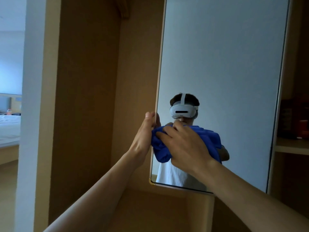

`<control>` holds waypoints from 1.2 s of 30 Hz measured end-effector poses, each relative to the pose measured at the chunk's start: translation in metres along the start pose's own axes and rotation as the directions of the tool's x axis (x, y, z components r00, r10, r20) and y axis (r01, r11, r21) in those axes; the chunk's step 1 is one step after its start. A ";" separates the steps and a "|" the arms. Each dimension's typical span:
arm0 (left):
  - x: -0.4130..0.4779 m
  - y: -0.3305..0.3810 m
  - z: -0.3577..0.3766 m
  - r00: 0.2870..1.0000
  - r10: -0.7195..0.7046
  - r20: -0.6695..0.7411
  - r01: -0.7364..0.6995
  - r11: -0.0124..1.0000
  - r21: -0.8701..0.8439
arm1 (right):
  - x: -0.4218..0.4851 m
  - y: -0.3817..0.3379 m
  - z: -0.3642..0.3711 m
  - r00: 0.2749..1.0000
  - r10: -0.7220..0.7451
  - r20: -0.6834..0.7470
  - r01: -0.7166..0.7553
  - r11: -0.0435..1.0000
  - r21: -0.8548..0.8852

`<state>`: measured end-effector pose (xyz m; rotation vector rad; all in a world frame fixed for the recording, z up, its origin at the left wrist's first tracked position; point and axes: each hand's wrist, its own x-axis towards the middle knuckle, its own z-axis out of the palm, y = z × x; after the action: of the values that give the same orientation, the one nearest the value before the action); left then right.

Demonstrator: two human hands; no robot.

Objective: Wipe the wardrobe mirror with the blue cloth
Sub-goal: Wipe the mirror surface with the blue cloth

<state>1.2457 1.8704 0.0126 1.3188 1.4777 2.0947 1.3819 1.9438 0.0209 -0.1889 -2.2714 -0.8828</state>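
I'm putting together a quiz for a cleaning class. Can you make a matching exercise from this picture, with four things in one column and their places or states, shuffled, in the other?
Column one:
1. left hand
2. right hand
3. blue cloth
4. bed

Column two:
A. white, at the far left
B. grips the left edge of the mirror
C. bunched up against the mirror
D. holds the cloth to the mirror

Pairs: 1-B; 2-D; 3-C; 4-A
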 end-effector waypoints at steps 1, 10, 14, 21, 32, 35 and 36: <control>-0.001 -0.001 0.000 1.000 0.006 0.007 -0.006 1.000 0.006 | -0.002 -0.002 0.002 1.000 -0.013 0.020 0.013 1.000 -0.008; -0.015 0.001 0.005 1.000 -0.012 0.016 0.011 0.997 0.074 | 0.015 0.022 -0.028 0.998 -0.035 -0.053 0.026 0.985 -0.171; -0.019 -0.003 0.006 1.000 0.001 0.019 -0.003 0.996 0.091 | 0.037 0.049 -0.054 0.991 0.067 -0.117 -0.085 0.984 -0.157; -0.023 -0.006 0.006 1.000 0.006 0.010 -0.007 0.993 0.117 | 0.021 0.043 -0.036 0.990 0.047 -0.131 -0.062 0.991 -0.115; -0.027 -0.003 0.020 0.997 0.060 -0.051 -0.051 0.985 0.167 | -0.031 0.032 -0.007 0.998 -0.045 -0.053 0.037 0.989 -0.140; -0.025 0.000 0.020 0.997 0.053 -0.051 -0.042 0.982 0.183 | -0.019 0.048 -0.025 0.992 0.018 -0.123 -0.039 0.985 -0.166; -0.025 0.002 0.021 0.997 0.055 -0.060 -0.042 0.980 0.195 | -0.014 0.057 -0.032 0.989 0.040 -0.141 -0.065 0.982 -0.176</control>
<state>1.2763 1.8663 0.0033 1.3783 1.7311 2.0858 1.4308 1.9679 0.0601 -0.2600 -2.0509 -1.0417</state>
